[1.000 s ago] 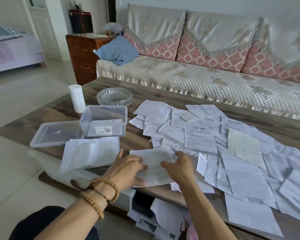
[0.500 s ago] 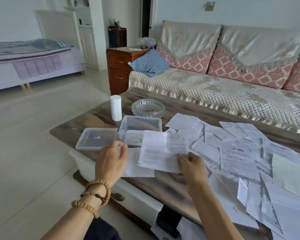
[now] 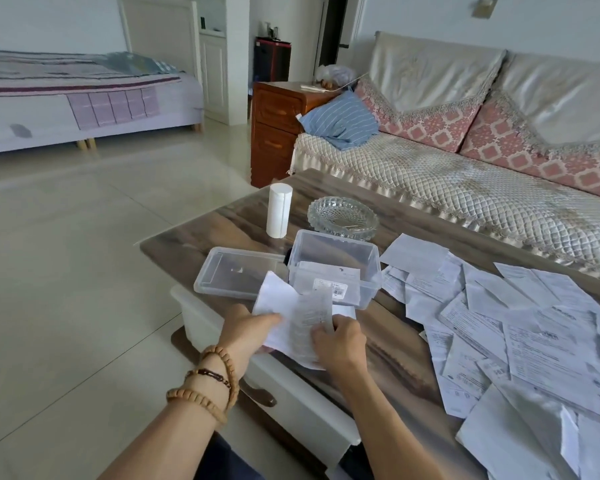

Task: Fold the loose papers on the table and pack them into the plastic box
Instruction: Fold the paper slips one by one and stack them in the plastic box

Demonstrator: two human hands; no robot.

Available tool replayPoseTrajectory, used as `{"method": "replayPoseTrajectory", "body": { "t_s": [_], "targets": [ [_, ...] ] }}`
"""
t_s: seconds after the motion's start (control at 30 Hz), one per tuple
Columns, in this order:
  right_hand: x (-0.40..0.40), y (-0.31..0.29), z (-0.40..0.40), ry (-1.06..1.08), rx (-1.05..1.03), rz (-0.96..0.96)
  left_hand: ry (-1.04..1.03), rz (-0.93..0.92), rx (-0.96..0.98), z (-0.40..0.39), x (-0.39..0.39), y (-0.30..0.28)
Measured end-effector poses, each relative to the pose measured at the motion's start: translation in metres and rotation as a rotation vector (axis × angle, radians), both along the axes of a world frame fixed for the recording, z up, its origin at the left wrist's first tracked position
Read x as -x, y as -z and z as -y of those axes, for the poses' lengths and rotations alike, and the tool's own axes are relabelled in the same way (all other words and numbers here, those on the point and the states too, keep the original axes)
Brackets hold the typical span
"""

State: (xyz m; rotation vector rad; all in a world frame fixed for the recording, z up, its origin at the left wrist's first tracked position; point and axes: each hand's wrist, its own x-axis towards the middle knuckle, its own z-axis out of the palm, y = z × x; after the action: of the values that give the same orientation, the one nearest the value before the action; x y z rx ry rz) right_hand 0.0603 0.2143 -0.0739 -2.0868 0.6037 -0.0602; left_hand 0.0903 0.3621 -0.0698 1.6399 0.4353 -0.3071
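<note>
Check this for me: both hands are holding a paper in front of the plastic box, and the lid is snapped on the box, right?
Not quite. The lid is off, lying flat on the table left of the open box, as the head view shows. The rest holds: the left hand and right hand both hold a paper in front of the box.

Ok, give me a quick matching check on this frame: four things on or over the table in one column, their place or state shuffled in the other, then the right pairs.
Things:
1. plastic box
2. lid
3. glass ashtray
4. folded paper

Places or states:
A. held in both hands, left hand and right hand
B. open, some paper already inside
C. flat on the table, left of the box
D. behind the box, toward the sofa

Pairs: 1-B, 2-C, 3-D, 4-A
</note>
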Motion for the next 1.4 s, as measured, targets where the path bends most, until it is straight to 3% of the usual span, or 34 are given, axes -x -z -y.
{"method": "replayPoseTrajectory", "body": {
  "t_s": [0.1,0.17,0.23,0.27,0.43,0.5,0.6,0.7,0.9,1.07,1.17,1.33,1.4],
  "targets": [
    [0.004,-0.006,0.001,0.003,-0.051,0.005,0.082,0.045,-0.103,0.005,-0.004,-0.003],
    [0.009,-0.006,0.009,0.04,0.083,0.049,0.159,0.126,-0.196,0.006,0.001,-0.009],
    [0.015,-0.003,0.022,0.099,0.207,0.127,0.212,0.197,-0.149,0.004,0.008,-0.009],
    [0.02,-0.007,0.029,0.116,0.161,0.145,0.233,0.234,-0.096,0.003,0.014,-0.012],
    [0.044,-0.023,0.068,-0.094,-0.669,0.29,0.328,0.295,0.125,0.01,0.025,-0.011],
    [0.051,-0.035,0.077,-0.102,-0.776,0.325,0.339,0.317,0.158,0.018,0.024,-0.017],
    [0.054,-0.053,0.097,-0.124,-0.663,0.446,0.329,0.353,0.178,0.032,0.019,-0.025],
    [0.06,-0.062,0.11,-0.21,-0.466,0.487,0.42,0.421,0.062,0.045,0.011,-0.028],
    [0.069,-0.025,0.12,-0.115,-0.493,0.41,0.535,0.359,0.134,0.07,0.016,-0.009],
    [0.068,-0.017,0.128,-0.075,-0.565,0.416,0.484,0.388,0.184,0.072,0.016,-0.007],
    [0.069,-0.01,0.126,-0.104,-0.472,0.42,0.545,0.403,0.123,0.074,0.018,-0.002],
    [0.07,-0.01,0.131,-0.045,-0.517,0.364,0.46,0.441,-0.011,0.075,0.018,0.003],
    [0.067,-0.018,0.134,0.002,-0.335,0.363,0.396,0.463,-0.037,0.073,0.016,0.003]
  ]
}}
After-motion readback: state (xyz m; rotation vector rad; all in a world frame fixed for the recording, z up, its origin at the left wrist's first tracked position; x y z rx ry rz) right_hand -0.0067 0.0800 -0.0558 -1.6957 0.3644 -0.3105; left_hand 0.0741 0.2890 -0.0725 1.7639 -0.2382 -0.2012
